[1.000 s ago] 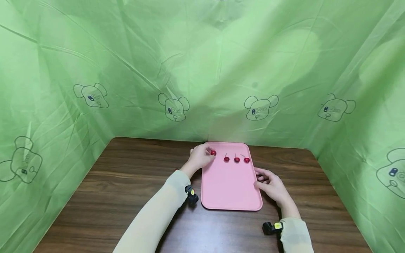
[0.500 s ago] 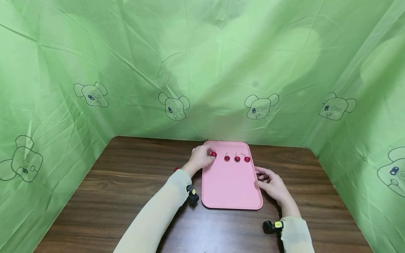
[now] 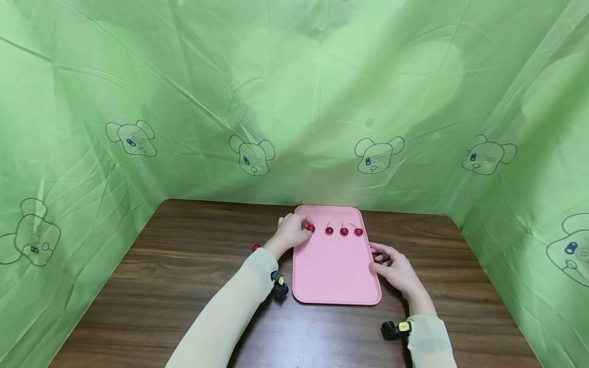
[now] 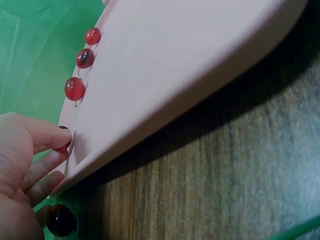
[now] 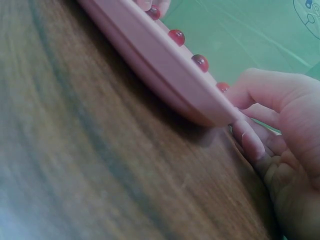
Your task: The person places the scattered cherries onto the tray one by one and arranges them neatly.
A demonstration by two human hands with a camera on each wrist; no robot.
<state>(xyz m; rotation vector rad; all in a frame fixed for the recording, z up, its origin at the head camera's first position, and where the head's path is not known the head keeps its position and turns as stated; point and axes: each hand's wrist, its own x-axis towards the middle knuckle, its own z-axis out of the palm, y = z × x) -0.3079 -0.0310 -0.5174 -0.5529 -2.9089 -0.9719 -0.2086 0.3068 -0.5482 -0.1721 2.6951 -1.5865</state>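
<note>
A pink tray lies on the wooden table. Three red cherries with stems sit in a row near its far end. My left hand pinches a fourth cherry at the left end of that row, close to the tray's left rim. In the left wrist view the fingertips close round this cherry, with the row beyond it. My right hand holds the tray's right rim, its thumb over the edge and its fingers curled beside it.
One more dark cherry lies on the table left of the tray, beside my left wrist. Green printed cloth walls the table at the back and both sides. The table shows bare wood on the left.
My left hand has brought its cherry slightly nearer, level with the row of three. The right hand and the tray have stayed put.
</note>
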